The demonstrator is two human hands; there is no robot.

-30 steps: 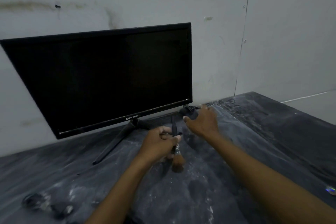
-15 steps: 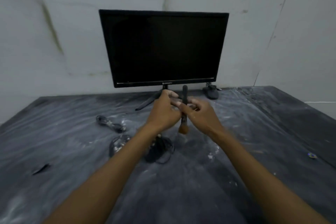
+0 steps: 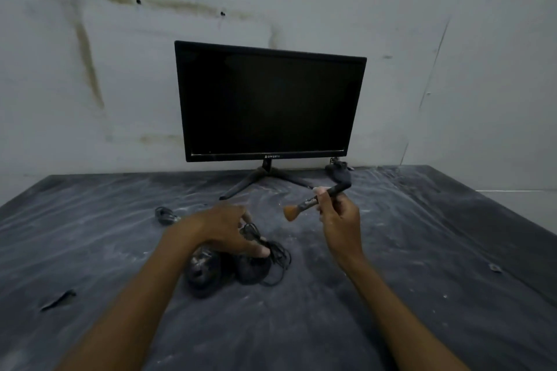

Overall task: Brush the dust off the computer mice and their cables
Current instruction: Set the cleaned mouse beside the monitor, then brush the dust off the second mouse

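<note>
Two dusty black mice lie side by side on the dark table: one mouse (image 3: 201, 269) on the left, the other mouse (image 3: 251, 269) on the right, with a tangled black cable (image 3: 278, 262) beside it. My left hand (image 3: 224, 229) reaches down over them, its fingers touching the right mouse and the cable. My right hand (image 3: 339, 220) holds a small brush (image 3: 304, 205) by its black handle, above the table to the right of the mice, its brown bristles pointing left. A third mouse (image 3: 342, 176) lies by the monitor's right corner.
A black monitor (image 3: 268, 102) on a splayed stand sits at the back against the wall. A coiled cable (image 3: 164, 215) lies left of my left hand. A small dark scrap (image 3: 58, 300) lies near the left front. The table surface (image 3: 301, 325) is streaked with dust.
The brush passed from both hands into my right hand alone and tilted sideways. My left hand dropped onto the mice and cable. The view shifted from the monitor's right corner to the table's centre.
</note>
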